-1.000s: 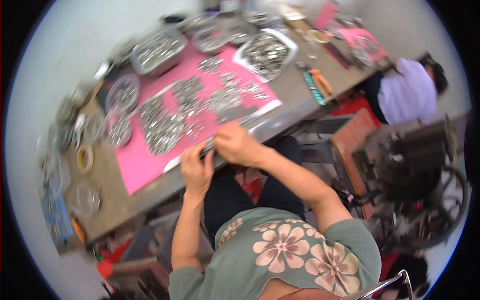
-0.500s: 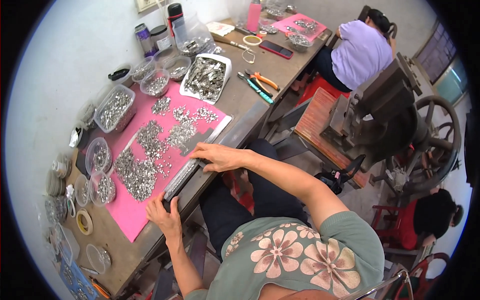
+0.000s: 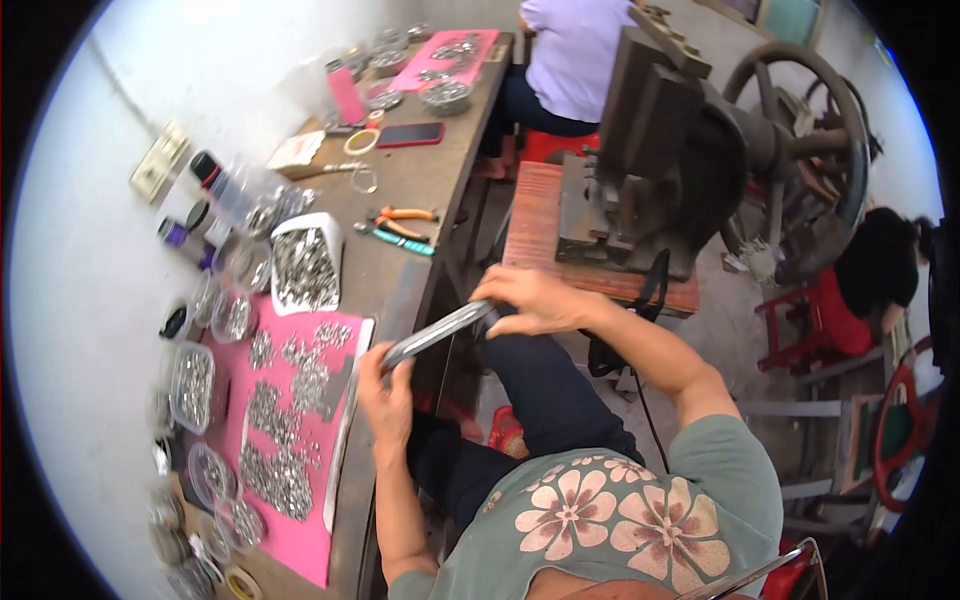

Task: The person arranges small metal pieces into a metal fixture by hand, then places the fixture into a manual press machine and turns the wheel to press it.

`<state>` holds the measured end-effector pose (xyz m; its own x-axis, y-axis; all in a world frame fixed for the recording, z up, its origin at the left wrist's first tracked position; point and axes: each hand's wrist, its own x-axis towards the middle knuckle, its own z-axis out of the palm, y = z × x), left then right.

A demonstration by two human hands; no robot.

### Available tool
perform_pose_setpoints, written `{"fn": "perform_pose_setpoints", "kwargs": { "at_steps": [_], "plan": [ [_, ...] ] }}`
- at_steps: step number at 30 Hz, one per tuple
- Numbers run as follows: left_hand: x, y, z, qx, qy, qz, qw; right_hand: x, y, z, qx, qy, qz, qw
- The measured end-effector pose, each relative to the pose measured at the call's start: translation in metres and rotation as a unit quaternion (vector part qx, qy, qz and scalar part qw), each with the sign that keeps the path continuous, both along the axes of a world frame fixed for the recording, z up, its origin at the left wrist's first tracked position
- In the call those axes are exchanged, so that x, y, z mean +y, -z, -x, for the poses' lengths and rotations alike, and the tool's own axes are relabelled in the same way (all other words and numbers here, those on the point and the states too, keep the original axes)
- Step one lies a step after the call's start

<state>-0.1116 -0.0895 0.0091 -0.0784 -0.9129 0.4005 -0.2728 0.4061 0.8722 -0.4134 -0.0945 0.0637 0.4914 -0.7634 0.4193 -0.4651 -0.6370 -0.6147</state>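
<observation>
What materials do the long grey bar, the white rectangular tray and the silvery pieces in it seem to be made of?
Long grey bar: probably metal, satin; pale highlights run along it. White rectangular tray: likely plastic, smooth, evenly coloured, rounded corners. Silvery pieces: apparently metal, shiny, given their bright glints.

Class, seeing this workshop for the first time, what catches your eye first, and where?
The large pink sheet, strewn with small silvery pieces on the bench at left, stands out first. Next comes the big dark machine with its spoked wheel, upper right. At centre, the left hand and right hand hold a narrow grey bar near its ends.
</observation>
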Motion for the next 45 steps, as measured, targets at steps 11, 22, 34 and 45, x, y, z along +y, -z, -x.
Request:
{"fn": "perform_pose_setpoints", "kwargs": {
  "at_steps": [11,22,34,45],
  "plan": [
    [-0.137,0.007,0.296,0.094,0.306,-0.118,0.940,0.062,0.012,0.147,0.037,0.427,0.060,0.901],
    [-0.134,0.020,0.352,0.074,0.392,-0.143,0.906,0.068,0.020,0.134,-0.028,0.445,0.130,0.885],
    [-0.082,0.009,0.297,-0.071,0.401,-0.003,0.913,0.211,-0.030,0.239,-0.219,0.666,0.321,0.637],
    [-0.092,-0.003,0.320,-0.162,0.387,0.055,0.906,0.218,-0.245,0.280,-0.025,0.676,0.078,0.732]
  ]
}}
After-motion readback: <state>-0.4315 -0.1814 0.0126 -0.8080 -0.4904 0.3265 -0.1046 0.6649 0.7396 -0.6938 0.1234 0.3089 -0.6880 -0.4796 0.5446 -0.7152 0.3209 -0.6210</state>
